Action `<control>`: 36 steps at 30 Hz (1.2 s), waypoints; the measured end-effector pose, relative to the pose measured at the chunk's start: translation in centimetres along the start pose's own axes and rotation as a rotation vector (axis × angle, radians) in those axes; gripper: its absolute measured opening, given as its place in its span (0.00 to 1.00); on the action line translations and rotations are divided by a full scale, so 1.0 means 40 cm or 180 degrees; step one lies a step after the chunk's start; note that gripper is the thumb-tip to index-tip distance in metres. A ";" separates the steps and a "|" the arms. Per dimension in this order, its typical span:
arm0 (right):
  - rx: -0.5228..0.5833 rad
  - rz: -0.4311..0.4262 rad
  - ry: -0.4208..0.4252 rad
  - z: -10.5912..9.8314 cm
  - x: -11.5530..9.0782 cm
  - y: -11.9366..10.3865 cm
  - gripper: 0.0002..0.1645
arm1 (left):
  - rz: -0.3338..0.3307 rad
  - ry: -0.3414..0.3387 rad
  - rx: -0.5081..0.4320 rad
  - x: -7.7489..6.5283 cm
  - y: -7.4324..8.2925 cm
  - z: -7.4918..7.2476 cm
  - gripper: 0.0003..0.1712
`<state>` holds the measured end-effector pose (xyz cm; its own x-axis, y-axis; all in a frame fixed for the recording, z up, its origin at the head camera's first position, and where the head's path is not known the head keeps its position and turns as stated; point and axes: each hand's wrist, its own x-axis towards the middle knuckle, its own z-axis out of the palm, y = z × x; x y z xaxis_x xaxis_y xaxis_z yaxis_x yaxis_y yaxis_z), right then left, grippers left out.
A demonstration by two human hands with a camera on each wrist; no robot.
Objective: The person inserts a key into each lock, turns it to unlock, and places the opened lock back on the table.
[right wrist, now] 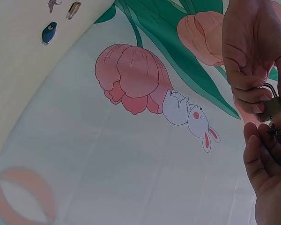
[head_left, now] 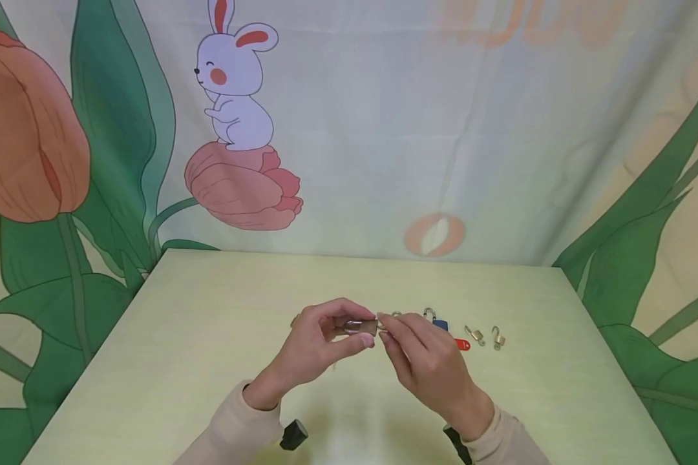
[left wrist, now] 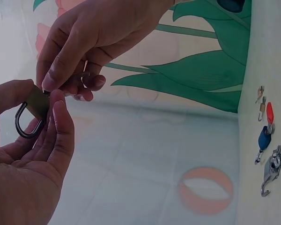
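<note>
Above the table, my left hand holds a padlock between thumb and fingers. Its body is dull brass-brown, and the dark metal shackle points back toward the left palm. My right hand meets it from the other side, fingertips pinching a small metal key at the end of the body opposite the shackle. More thin metal pieces show by the right fingers in the right wrist view. The key's tip is hidden.
Beyond the right hand lie a blue padlock, a red tag-like piece and two small brass padlocks on the pale table. A silver padlock lies nearby. A printed curtain hangs behind the table.
</note>
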<state>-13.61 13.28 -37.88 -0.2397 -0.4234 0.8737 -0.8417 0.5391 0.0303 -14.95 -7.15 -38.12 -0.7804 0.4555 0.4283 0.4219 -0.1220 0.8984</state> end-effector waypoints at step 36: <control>-0.0042 0.0000 0.0047 0.002 -0.024 -0.001 0.16 | -0.0181 0.0153 0.0038 -0.007 0.003 0.020 0.16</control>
<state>-13.38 13.59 -38.78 -0.2324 -0.4126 0.8808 -0.8353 0.5486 0.0366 -14.30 -6.57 -38.23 -0.8244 0.4186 0.3811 0.3816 -0.0865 0.9203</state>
